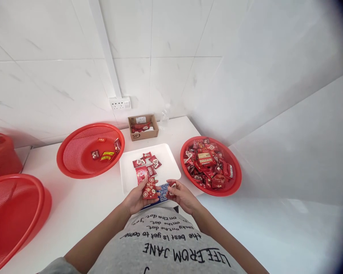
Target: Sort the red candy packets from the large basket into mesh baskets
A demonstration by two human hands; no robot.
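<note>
My left hand [136,197] is closed round a red snack packet [150,188] with white flowers and lettering, its thumb lying on top. In my right hand [183,196] a smaller red and white packet [171,191] is pinched between thumb and fingers. Both hands are over the near edge of a white tray [171,161]. Several red packets [155,161] lie loosely on that tray. Between the hands shows a blue and white keypad [163,192], partly covered by the fingers.
On the right, a red basket [239,176] is heaped with packets. A red basket [74,154] at back left holds several packets. Another red basket [36,224] is cut off at left. Behind the tray are a cardboard box [145,134] with packets and a clear bottle [165,115].
</note>
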